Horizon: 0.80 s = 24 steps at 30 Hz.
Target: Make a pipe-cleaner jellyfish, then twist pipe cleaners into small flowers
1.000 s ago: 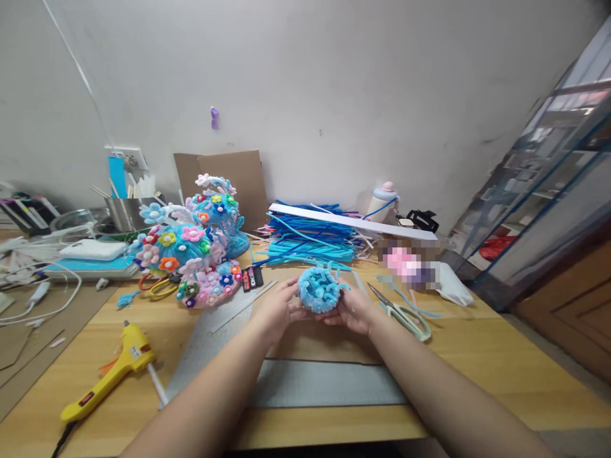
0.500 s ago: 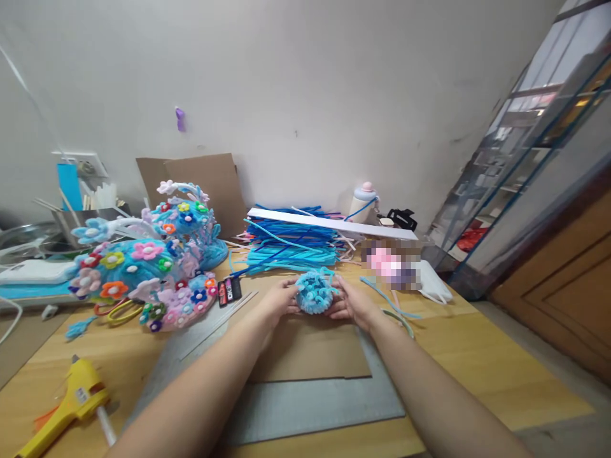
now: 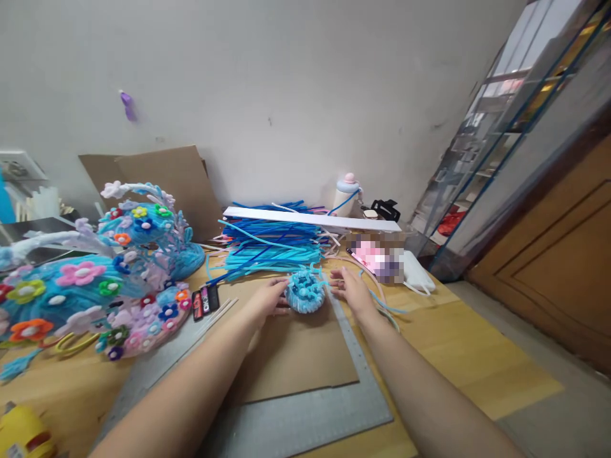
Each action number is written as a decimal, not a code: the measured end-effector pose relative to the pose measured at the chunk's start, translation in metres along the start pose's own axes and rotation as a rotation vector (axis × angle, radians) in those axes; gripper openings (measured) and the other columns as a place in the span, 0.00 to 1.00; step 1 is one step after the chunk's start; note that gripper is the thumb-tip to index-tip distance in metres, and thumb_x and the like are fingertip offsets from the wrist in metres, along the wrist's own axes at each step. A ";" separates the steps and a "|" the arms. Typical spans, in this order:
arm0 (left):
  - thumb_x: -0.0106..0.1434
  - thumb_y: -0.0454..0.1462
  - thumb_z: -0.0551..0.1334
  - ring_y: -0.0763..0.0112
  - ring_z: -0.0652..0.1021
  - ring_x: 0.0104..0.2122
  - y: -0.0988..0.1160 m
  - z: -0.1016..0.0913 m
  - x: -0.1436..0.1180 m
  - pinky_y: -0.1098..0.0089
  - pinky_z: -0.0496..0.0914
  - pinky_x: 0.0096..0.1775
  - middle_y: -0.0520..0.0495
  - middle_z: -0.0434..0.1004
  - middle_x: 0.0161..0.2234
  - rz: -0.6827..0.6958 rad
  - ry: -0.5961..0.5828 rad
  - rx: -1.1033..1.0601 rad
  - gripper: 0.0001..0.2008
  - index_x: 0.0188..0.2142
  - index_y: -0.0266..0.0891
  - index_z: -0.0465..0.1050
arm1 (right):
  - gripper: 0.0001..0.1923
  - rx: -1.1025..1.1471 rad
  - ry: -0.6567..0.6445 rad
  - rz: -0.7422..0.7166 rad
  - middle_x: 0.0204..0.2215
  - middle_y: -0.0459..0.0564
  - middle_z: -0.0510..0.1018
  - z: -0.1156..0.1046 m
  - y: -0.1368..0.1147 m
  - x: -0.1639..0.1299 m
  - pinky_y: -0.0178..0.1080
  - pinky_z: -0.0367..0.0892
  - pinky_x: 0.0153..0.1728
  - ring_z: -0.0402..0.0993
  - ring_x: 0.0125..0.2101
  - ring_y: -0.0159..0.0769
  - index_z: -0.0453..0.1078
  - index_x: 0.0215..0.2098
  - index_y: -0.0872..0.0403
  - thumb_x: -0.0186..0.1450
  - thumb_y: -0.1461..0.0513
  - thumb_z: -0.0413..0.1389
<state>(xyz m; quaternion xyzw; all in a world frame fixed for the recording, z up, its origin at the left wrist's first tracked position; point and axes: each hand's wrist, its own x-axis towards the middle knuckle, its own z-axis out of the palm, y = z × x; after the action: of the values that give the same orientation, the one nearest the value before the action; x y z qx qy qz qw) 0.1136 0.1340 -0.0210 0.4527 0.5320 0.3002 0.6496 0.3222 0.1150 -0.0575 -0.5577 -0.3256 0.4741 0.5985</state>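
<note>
Blue pipe-cleaner puff [image 3: 304, 291] sits on the cardboard sheet [image 3: 296, 350], round, no clear long axis, looped open face up and tipped slightly toward me. My left hand [image 3: 267, 298] touches its left side, fingers loosely curled, grip not closed on it. My right hand [image 3: 347, 286] is just beside its right edge, fingers apart. Behind it, a pile of blue pipe cleaners [image 3: 267, 245] on the counter [image 3: 477, 356].

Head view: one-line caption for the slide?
Left hand touches a blue pipe-cleaner ball on cardboard; right hand open beside it.
</note>
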 end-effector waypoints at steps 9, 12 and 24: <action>0.56 0.46 0.62 0.67 0.78 0.33 -0.005 -0.016 -0.014 0.69 0.69 0.34 0.44 0.76 0.35 0.053 0.069 -0.031 0.18 0.42 0.37 0.70 | 0.17 -0.057 -0.016 -0.052 0.33 0.49 0.76 0.005 0.007 -0.006 0.35 0.67 0.27 0.72 0.34 0.37 0.71 0.33 0.53 0.57 0.48 0.55; 0.55 0.45 0.63 0.61 0.77 0.40 -0.008 -0.015 -0.024 0.65 0.68 0.41 0.42 0.77 0.38 0.077 0.082 -0.013 0.18 0.42 0.37 0.72 | 0.18 -0.093 -0.022 -0.054 0.35 0.50 0.77 0.004 0.006 -0.006 0.35 0.65 0.28 0.73 0.35 0.38 0.72 0.34 0.53 0.58 0.48 0.54; 0.59 0.40 0.57 0.55 0.61 0.59 -0.038 -0.028 -0.100 0.53 0.57 0.55 0.41 0.60 0.59 0.405 0.374 0.255 0.22 0.54 0.44 0.62 | 0.18 -0.301 -0.002 -0.313 0.38 0.52 0.77 0.002 0.005 -0.009 0.43 0.61 0.47 0.70 0.42 0.43 0.73 0.34 0.53 0.61 0.49 0.50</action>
<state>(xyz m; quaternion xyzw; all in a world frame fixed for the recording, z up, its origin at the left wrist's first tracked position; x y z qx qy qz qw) 0.0581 0.0385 -0.0139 0.5643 0.5748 0.4325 0.4051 0.3167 0.1074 -0.0604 -0.5830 -0.4758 0.3218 0.5747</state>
